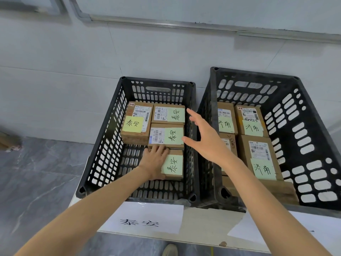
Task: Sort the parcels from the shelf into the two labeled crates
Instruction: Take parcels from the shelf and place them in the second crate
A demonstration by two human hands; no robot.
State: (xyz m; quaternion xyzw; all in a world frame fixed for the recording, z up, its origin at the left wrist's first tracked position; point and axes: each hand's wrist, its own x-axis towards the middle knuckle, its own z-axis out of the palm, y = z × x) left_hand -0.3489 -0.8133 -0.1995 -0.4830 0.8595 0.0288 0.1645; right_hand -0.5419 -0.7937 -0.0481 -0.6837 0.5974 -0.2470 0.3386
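Two black perforated crates stand side by side on a white board. The left crate [103, 145] holds several cardboard parcels with green or yellow handwritten notes. My left hand [154, 160] lies flat on the nearest parcel [173, 164] at the crate's front right, fingers straight, covering its left half. My right hand [204, 134] hovers open above the rim between the crates, fingers spread, holding nothing. The right crate [302, 130] holds several parcels with green notes; one [261, 157] lies near its front.
A white paper label [145, 218] with handwritten characters lies in front of the left crate, and a second paper [239, 230] in front of the right crate. A white tiled wall stands behind. Grey floor lies to the left. A shoe [169, 250] shows below.
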